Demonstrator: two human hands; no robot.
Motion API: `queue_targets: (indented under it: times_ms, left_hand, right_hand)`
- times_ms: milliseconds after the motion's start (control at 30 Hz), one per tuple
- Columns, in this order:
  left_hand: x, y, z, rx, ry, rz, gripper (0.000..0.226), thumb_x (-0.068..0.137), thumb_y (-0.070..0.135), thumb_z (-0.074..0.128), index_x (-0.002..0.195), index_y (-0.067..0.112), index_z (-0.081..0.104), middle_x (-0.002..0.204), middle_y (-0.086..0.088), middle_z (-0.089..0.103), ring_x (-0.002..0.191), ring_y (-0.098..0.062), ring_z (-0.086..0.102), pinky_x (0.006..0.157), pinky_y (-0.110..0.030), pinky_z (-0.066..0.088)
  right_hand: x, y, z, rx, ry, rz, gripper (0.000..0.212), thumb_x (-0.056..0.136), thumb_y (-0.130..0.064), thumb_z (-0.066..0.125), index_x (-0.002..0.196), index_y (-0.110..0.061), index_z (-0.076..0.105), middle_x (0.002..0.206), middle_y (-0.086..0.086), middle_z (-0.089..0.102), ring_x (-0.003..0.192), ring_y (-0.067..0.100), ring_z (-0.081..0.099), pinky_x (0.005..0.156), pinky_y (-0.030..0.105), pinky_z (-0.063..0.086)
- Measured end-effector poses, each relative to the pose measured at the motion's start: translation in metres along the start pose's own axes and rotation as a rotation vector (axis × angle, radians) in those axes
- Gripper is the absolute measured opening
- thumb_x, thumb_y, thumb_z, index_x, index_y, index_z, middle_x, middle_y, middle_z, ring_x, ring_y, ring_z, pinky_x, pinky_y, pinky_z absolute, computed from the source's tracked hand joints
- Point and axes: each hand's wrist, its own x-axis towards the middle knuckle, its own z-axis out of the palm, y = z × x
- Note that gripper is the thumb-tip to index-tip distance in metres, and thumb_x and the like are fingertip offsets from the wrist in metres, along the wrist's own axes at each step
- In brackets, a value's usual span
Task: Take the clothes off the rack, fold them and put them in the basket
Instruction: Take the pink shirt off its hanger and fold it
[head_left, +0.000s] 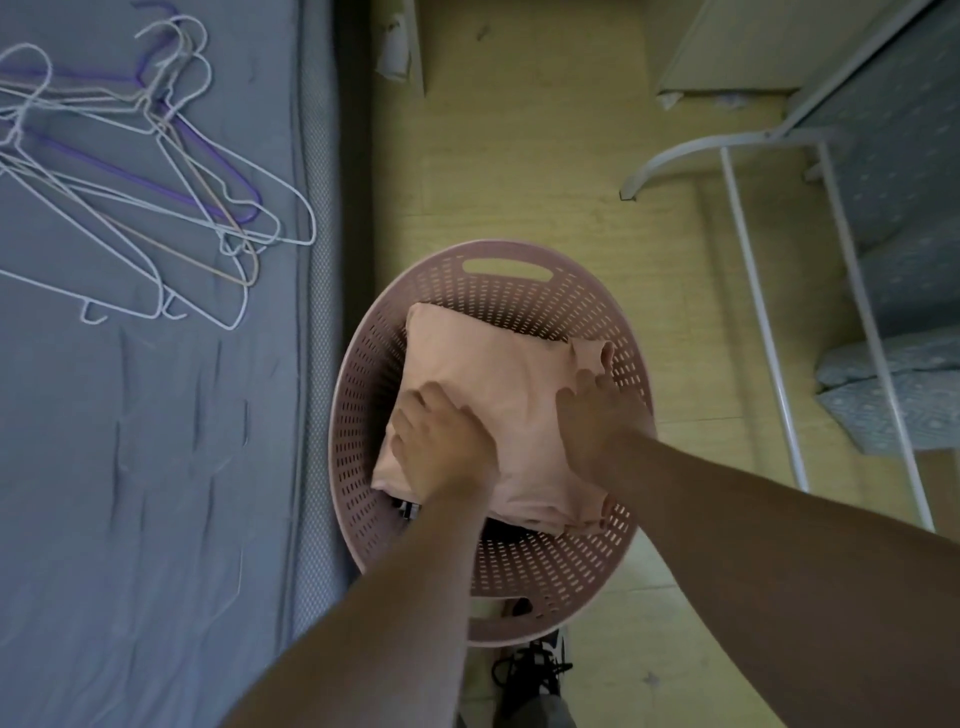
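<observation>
A round pink perforated basket (498, 286) stands on the floor beside the bed. Inside it lies a folded peach-coloured garment (488, 364), on top of darker clothes that barely show beneath. My left hand (441, 441) lies flat on the garment's near left part, fingers spread. My right hand (597, 410) presses on its right side, with the thumb at the near right corner and the fingers toward the far right corner.
Several empty wire hangers (171, 171), white and purple, lie on the grey bed (130, 467) at left. A white drying rack (769, 312) with patterned blue fabric (883, 395) stands at right. A dark shoe (535, 670) sits just below the basket.
</observation>
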Motion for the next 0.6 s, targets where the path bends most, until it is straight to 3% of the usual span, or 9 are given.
queue_targets:
  times_ms: [100,167,233,300,400,467,533,600]
  left_hand:
    - [0.033,-0.023,0.005,0.069,-0.041,0.053,0.054,0.098,0.034,0.043,0.143,0.012,0.022,0.137,-0.017,0.039,0.121,-0.035,0.044,0.099,-0.05,0.041]
    - [0.048,-0.034,0.008,0.085,-0.158,0.084,0.067,0.1,0.037,0.038,0.152,0.02,-0.001,0.133,-0.018,0.043,0.115,-0.035,0.05,0.099,-0.05,0.043]
    - [0.057,-0.038,0.005,0.151,-0.261,0.155,0.084,0.1,0.031,0.04,0.149,0.034,-0.028,0.124,-0.017,0.045,0.098,-0.03,0.056,0.094,-0.046,0.048]
    - [0.06,-0.04,0.0,0.288,-0.309,0.269,0.101,0.097,0.017,0.047,0.14,0.042,-0.04,0.12,-0.017,0.044,0.081,-0.025,0.055,0.083,-0.041,0.049]
    - [0.064,-0.042,-0.01,0.46,-0.355,0.362,0.099,0.095,0.001,0.042,0.146,0.045,-0.031,0.136,-0.018,0.036,0.1,-0.033,0.06,0.088,-0.047,0.051]
    - [0.074,-0.045,-0.016,0.505,-0.346,0.294,0.088,0.097,0.001,0.033,0.15,0.044,-0.023,0.144,-0.019,0.029,0.113,-0.039,0.057,0.096,-0.053,0.047]
    - [0.079,-0.049,-0.018,0.562,-0.316,0.236,0.083,0.099,0.005,0.031,0.152,0.041,-0.022,0.144,-0.021,0.031,0.115,-0.04,0.056,0.098,-0.055,0.047]
    - [0.078,-0.053,-0.013,0.588,-0.318,0.227,0.082,0.1,0.009,0.034,0.152,0.035,-0.023,0.142,-0.024,0.034,0.114,-0.04,0.057,0.095,-0.054,0.049]
  right_hand:
    - [-0.001,-0.006,0.011,-0.017,-0.069,-0.057,0.05,0.09,-0.018,0.055,0.139,-0.012,0.047,0.142,0.013,0.042,0.131,0.032,0.04,0.108,0.044,0.037]
    - [0.002,-0.009,0.021,-0.024,-0.118,-0.074,0.053,0.089,-0.02,0.059,0.14,-0.012,0.047,0.142,0.012,0.043,0.13,0.031,0.04,0.108,0.043,0.036]
    - [0.004,-0.011,0.031,-0.057,-0.158,-0.067,0.055,0.088,-0.025,0.062,0.14,-0.014,0.047,0.142,0.012,0.042,0.131,0.033,0.039,0.109,0.045,0.034]
    - [0.007,-0.014,0.041,-0.088,-0.179,-0.05,0.059,0.089,-0.03,0.062,0.143,-0.016,0.045,0.146,0.014,0.039,0.135,0.037,0.035,0.111,0.048,0.031]
    - [0.01,-0.018,0.053,-0.07,-0.178,-0.039,0.067,0.089,-0.036,0.063,0.148,-0.018,0.037,0.157,0.018,0.024,0.144,0.041,0.022,0.114,0.053,0.025]
    - [0.011,-0.022,0.058,-0.038,-0.186,-0.037,0.084,0.086,-0.051,0.067,0.153,-0.018,0.026,0.162,0.022,0.007,0.147,0.043,0.013,0.117,0.056,0.021]
    - [0.012,-0.023,0.062,0.007,-0.229,-0.024,0.101,0.081,-0.061,0.069,0.155,-0.019,0.015,0.163,0.025,-0.006,0.149,0.043,0.007,0.118,0.056,0.019]
    - [0.014,-0.025,0.065,0.034,-0.264,-0.003,0.103,0.082,-0.063,0.068,0.156,-0.019,0.011,0.163,0.026,-0.01,0.15,0.044,0.008,0.119,0.056,0.019]
